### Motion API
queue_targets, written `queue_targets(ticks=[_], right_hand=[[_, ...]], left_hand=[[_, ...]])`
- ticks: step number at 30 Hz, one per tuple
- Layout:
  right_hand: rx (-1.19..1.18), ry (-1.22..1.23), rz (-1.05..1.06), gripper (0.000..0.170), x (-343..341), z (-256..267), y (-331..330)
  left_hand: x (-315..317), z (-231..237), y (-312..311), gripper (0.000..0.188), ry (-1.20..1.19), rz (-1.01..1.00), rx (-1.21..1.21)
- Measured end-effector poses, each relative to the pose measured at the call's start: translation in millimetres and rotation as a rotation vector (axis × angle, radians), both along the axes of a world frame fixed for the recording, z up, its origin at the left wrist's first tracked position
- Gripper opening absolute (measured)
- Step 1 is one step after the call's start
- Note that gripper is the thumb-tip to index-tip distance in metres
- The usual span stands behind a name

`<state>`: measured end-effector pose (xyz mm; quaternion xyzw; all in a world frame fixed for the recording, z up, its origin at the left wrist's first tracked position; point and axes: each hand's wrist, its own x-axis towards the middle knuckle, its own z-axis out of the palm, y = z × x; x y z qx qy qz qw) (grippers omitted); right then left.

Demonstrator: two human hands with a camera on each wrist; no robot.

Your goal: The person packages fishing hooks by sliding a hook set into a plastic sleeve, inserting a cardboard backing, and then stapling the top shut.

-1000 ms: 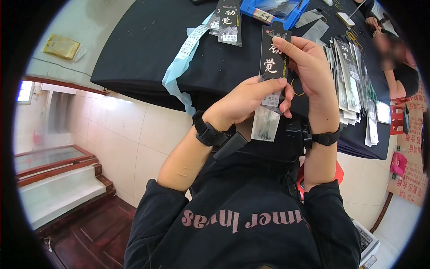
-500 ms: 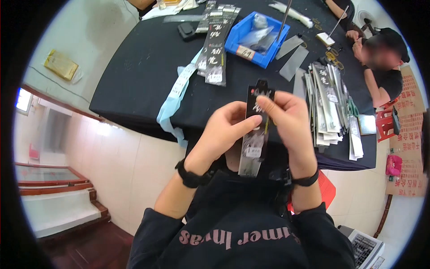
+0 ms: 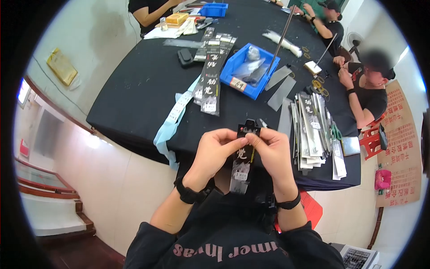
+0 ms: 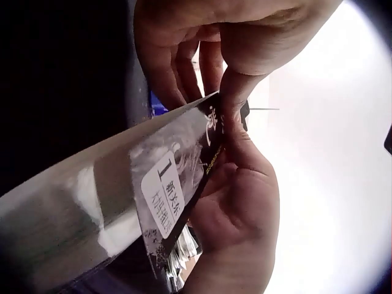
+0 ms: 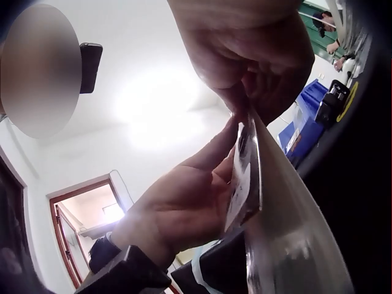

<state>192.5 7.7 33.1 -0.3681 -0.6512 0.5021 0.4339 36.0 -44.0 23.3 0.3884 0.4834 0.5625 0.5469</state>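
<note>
Both hands hold a black printed packet (image 3: 241,172) with white characters, a clear lower part and a white label, in front of the body. The left hand (image 3: 214,150) pinches its top edge from one side. From the other side the right hand (image 3: 274,152) pinches the same top edge, and the two thumbs meet there. In the left wrist view the labelled front (image 4: 164,190) faces the camera, and a long translucent sleeve (image 4: 79,208) lies behind it. Edge-on in the right wrist view, the packet front (image 5: 248,177) stands apart from that sleeve at the lower end.
On the black-covered table (image 3: 134,103) lie similar black packets (image 3: 210,85), a pale blue label strip (image 3: 172,121) and a blue bin (image 3: 230,80). A thick stack of packets (image 3: 309,134) lies at the right beside green scissors (image 3: 336,131). Other people sit around the table.
The left hand has moved from the packet's middle to its top edge, beside the right hand. The head view has tilted up, showing more of the table.
</note>
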Motion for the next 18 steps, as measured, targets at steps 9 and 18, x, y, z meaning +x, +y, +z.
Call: queue_targets(ticks=[9,18], right_hand=[[-0.283,-0.009,0.152,0.036,17.2,20.0,9.0],[0.131,-0.409,-0.186,0.019,57.0,42.6,35.4]], left_hand=[[-14.1,-5.3,2.4,0.011,-0.245,0.047,0.006],[-30.4,-8.0,1.2,0.012,-0.253,0.079,-0.010]])
